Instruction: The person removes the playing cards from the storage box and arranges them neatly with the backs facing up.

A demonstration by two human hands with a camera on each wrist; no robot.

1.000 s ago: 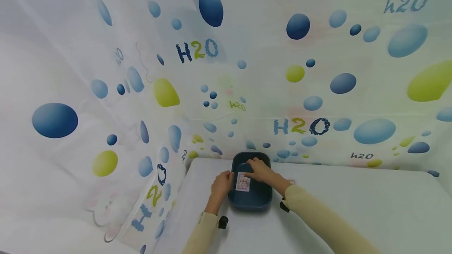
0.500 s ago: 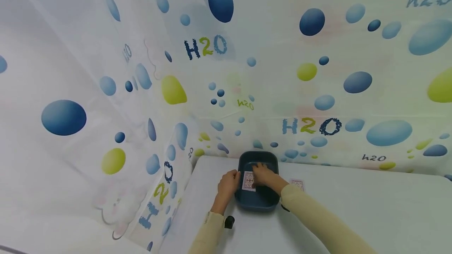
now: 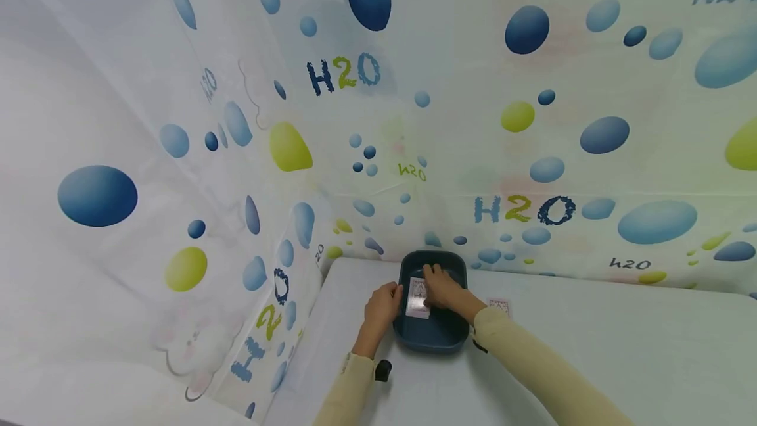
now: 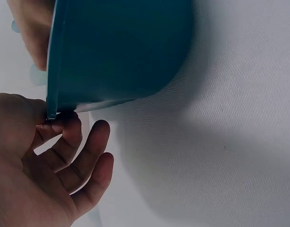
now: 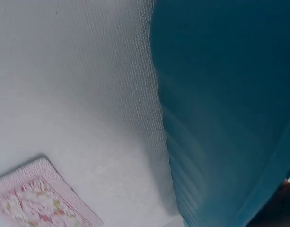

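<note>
I'm getting soft, even light in head view, w/ glare whitening part of the card (image 3: 417, 298) in the bin (image 3: 434, 337); wrist views are running dimmer, blurry shadows falling on the surface (image 4: 249, 109).

Both wrist views cut off the blue basin (image 4: 121, 47).

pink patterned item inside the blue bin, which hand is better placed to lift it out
Likely the right hand: it reaches inside the blue bin, close beside the pink patterned item. The left hand is occupied, pinching the rim.
</note>
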